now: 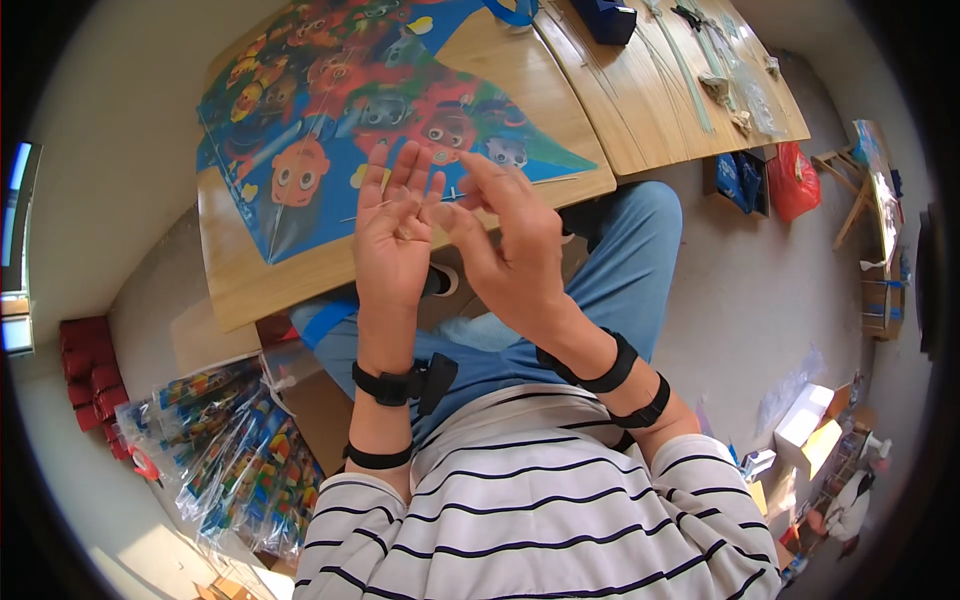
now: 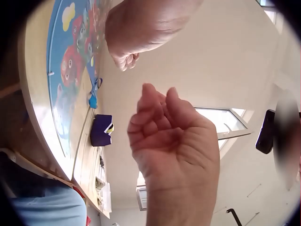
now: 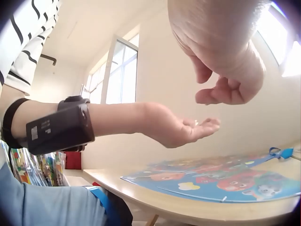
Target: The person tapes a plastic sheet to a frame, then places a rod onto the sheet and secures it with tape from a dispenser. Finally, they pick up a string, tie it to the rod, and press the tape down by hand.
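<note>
My left hand [image 1: 390, 245] is held palm up above the near edge of the table, its fingers extended and loosely bent. A tiny whitish piece [image 3: 196, 123] shows at its palm in the right wrist view; its kind is too small to make out. My right hand [image 1: 515, 240] hovers just over and beside the left palm, fingers bent, with a gap between thumb and forefinger. Beneath both hands lies a blue kite sheet [image 1: 340, 215] printed with cartoon faces, with thin rods along its edges.
A second table [image 1: 640, 110] at the right carries thin rods, strips and a dark blue box [image 1: 605, 20]. A blue ribbon item [image 2: 93, 100] lies past the sheet. Plastic-wrapped colourful packs [image 1: 240, 450] stand at the lower left. A red bag [image 1: 795, 180] sits on the floor.
</note>
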Motion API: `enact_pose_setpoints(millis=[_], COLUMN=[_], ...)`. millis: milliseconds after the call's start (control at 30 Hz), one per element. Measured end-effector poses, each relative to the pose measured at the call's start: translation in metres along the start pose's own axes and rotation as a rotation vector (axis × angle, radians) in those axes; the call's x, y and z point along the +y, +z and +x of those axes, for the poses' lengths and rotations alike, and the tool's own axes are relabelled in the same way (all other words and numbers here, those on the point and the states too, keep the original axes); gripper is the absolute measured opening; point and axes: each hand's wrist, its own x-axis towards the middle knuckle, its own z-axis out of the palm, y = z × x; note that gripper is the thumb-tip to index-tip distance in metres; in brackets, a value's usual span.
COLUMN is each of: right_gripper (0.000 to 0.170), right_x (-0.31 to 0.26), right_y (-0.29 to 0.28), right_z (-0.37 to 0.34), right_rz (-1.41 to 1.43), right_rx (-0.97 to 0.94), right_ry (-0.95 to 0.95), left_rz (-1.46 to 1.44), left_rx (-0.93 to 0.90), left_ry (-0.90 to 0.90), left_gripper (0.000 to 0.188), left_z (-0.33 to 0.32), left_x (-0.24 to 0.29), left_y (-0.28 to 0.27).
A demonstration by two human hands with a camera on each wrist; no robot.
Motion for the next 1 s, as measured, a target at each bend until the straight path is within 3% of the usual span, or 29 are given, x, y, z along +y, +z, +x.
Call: enact_pose_setpoints(millis=[67, 200, 267, 300, 400, 500, 567, 600, 633, 733, 767, 867, 900, 1000], right_gripper=[0.051, 0.068, 0.075, 0.076, 0.080, 0.082, 0.083, 0.083, 0.084, 0.084, 0.087, 0.091, 0.094, 0.092], right_x=[0.007, 0.030, 0.041, 0.044, 0.031, 0.009, 0.005, 0.010, 0.019, 0.027, 0.035, 0.007, 0.007, 0.012], right_y=[0.019, 0.027, 0.023, 0.024, 0.037, 0.055, 0.048, 0.042, 0.040, 0.029, 0.039, 0.056, 0.059, 0.058], right_z=[0.018, 0.042, 0.054, 0.053, 0.016, -0.014, 0.009, 0.030, 0.047, 0.023, 0.005, -0.029, -0.027, 0.026], right_rz=[-0.136, -0.169, -0.132, -0.194, -0.189, 0.013, -0.014, -0.067, -0.063, -0.343, -0.252, -0.064, -0.086, -0.106], right_rx=[0.054, -0.013, 0.011, 0.037, -0.126, -0.117, -0.118, -0.124, -0.077, -0.244, -0.262, -0.195, -0.250, -0.208], right_ry=[-0.324, -0.218, -0.146, -0.154, -0.452, -0.291, -0.294, -0.322, -0.313, -0.405, -0.413, -0.360, -0.288, -0.277], left_rz=[-0.144, -0.079, -0.073, -0.072, -0.148, -0.040, -0.863, -0.097, -0.086, -0.132, -0.159, -0.613, 0.091, -0.035], left_rx=[-0.210, -0.069, -0.242, -0.331, -0.178, -0.177, -0.377, -0.168, -0.138, -0.132, -0.134, -0.431, -0.126, -0.133], left_ry=[-0.139, -0.260, -0.228, -0.205, -0.125, -0.043, -0.026, -0.242, -0.252, -0.206, -0.172, -0.149, -0.055, -0.181], left_gripper=[0.059, 0.070, 0.081, 0.087, 0.094, 0.095, 0.091, 0.091, 0.090, 0.086, 0.085, 0.086, 0.093, 0.097], left_z=[-0.023, -0.046, -0.048, -0.046, -0.025, -0.008, -0.018, -0.029, -0.036, -0.032, -0.026, 0.002, -0.008, -0.032], left_x=[-0.008, -0.005, -0.003, -0.001, 0.004, 0.000, -0.037, -0.022, -0.014, -0.005, 0.002, -0.006, -0.002, 0.000], left_y=[0.021, 0.055, 0.058, 0.059, 0.051, 0.026, 0.021, 0.051, 0.060, 0.054, 0.044, -0.017, 0.016, 0.055])
